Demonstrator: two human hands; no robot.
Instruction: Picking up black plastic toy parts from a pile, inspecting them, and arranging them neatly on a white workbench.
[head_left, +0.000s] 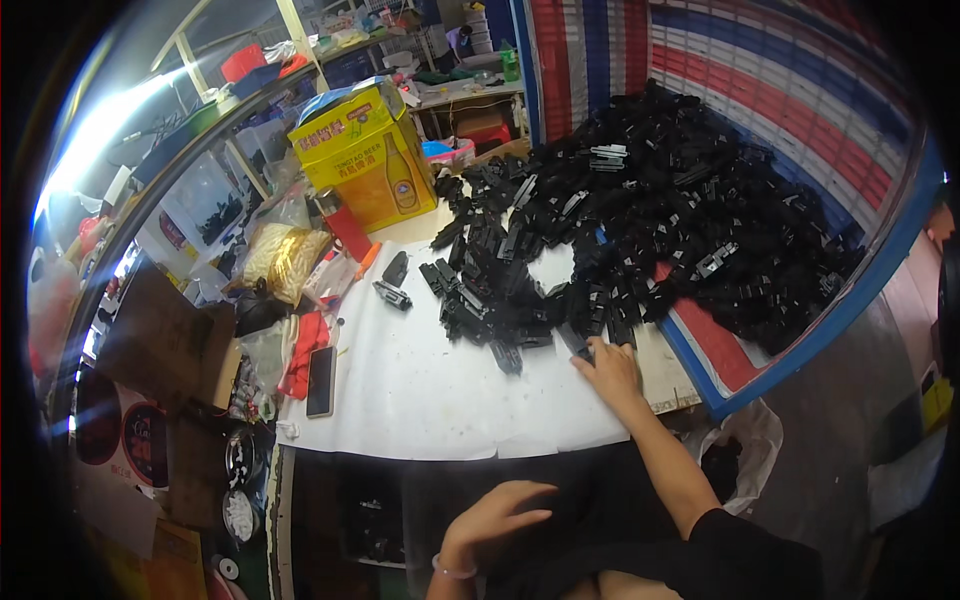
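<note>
My right hand (612,374) reaches to the near edge of a heap of black plastic parts (700,200). Its thumb and fingers close around the end of one black plastic part (574,340). Over my lap, in front of the table edge, my left hand (497,518) is open with fingers apart and holds nothing. Two separate black parts (393,295) lie on the white sheet (410,400), left of the heap. Some parts in the heap show grey metal strips.
A smartphone (321,381) lies at the sheet's left edge, beside a red cloth (305,355). Behind stand a yellow carton (370,160) and a red cylinder (345,228). A striped sheet (780,80) with a blue frame (800,355) encloses the heap. A white bag (750,450) hangs below right.
</note>
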